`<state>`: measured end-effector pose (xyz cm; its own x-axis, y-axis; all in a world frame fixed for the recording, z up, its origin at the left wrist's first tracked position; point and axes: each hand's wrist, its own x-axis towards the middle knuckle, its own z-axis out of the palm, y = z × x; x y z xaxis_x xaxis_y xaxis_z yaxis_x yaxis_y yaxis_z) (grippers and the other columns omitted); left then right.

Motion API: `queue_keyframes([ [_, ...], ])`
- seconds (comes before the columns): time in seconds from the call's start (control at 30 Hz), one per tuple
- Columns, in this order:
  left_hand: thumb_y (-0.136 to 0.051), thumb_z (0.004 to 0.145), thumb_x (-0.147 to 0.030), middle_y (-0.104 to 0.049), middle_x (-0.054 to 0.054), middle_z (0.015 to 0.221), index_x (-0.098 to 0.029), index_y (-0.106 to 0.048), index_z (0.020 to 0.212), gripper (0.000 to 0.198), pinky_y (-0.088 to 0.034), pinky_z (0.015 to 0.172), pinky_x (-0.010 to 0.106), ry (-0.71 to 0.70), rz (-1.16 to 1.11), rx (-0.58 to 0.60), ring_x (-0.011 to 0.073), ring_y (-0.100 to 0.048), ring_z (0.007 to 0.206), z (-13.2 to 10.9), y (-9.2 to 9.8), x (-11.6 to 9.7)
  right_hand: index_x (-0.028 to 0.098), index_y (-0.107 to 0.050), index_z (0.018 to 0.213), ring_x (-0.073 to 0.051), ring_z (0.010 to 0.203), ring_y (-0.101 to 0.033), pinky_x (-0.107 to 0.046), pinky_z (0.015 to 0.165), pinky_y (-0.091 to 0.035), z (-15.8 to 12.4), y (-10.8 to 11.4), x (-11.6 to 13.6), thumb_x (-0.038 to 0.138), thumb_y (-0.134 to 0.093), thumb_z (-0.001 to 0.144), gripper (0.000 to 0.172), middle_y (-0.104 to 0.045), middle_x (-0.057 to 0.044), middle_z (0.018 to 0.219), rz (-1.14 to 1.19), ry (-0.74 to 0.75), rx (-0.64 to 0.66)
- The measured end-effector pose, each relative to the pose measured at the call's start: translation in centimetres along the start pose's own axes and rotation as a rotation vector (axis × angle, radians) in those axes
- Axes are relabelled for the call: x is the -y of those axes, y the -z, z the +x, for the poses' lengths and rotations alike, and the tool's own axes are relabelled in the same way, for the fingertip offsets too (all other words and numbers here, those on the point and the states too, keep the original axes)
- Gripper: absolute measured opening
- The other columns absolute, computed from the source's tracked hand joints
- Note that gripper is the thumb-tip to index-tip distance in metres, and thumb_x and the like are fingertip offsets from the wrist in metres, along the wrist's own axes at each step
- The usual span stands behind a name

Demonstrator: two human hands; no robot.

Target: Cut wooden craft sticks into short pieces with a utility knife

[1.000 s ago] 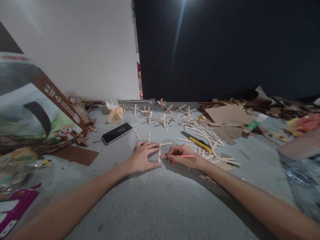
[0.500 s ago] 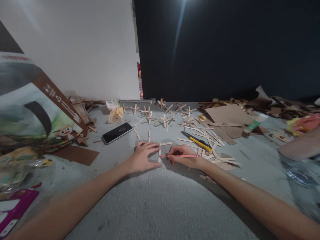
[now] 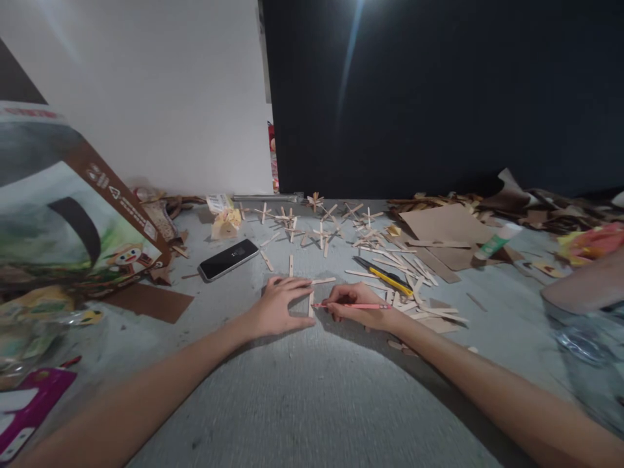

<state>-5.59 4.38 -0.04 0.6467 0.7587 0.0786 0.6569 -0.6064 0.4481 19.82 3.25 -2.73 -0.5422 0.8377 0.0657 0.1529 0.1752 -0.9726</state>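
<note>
My left hand (image 3: 280, 305) lies flat on the grey surface, fingers spread, pressing down a crossed pair of popsicle sticks (image 3: 312, 296). My right hand (image 3: 355, 307) grips a pink pencil (image 3: 353, 305), its tip pointing left at the upright stick of the cross. Both forearms reach in from the bottom corners of the view.
A black phone (image 3: 228, 259) lies to the upper left. Several stick crosses (image 3: 322, 224) and loose sticks lie beyond the hands. A yellow utility knife (image 3: 385, 276), cardboard pieces (image 3: 446, 227) and a glue stick (image 3: 494, 244) are at right. A printed box (image 3: 73, 208) stands left.
</note>
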Motion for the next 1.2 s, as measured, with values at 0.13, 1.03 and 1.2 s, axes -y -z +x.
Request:
queue_keyframes([
  [0.13, -0.081, 0.081, -0.053, -0.056, 0.009, 0.156, -0.031, -0.065, 0.141, 0.067, -0.025, 0.123, 0.057, 0.004, 0.000, -0.004, 0.0353, -0.048, 0.146, -0.01, -0.09, 0.02, 0.018, -0.070, 0.084, -0.016, 0.061, -0.065, -0.026, 0.057, -0.048, 0.05, -0.05, -0.15, 0.051, -0.074, 0.089, 0.033, -0.069, -0.004, 0.067, 0.005, -0.008, -0.017],
  [1.03, -0.082, 0.081, -0.054, -0.055, 0.009, 0.157, -0.031, -0.065, 0.142, 0.068, -0.024, 0.123, 0.058, 0.008, -0.009, 0.001, 0.0359, -0.046, 0.147, -0.02, -0.06, -0.03, 0.018, -0.070, 0.084, -0.016, 0.062, -0.064, -0.026, 0.058, -0.047, -0.18, -0.31, 0.46, 0.045, -0.074, 0.088, 0.028, -0.069, -0.004, 0.067, -0.019, -0.014, -0.027],
  [1.2, -0.081, 0.081, -0.055, -0.056, 0.010, 0.156, -0.030, -0.064, 0.142, 0.069, -0.024, 0.123, 0.058, 0.004, -0.010, 0.002, 0.0362, -0.046, 0.147, -0.03, -0.02, -0.03, 0.018, -0.071, 0.084, -0.016, 0.060, -0.064, -0.026, 0.056, -0.046, -0.13, -0.37, 0.36, 0.046, -0.073, 0.088, 0.028, -0.069, -0.003, 0.066, -0.006, -0.006, -0.047],
])
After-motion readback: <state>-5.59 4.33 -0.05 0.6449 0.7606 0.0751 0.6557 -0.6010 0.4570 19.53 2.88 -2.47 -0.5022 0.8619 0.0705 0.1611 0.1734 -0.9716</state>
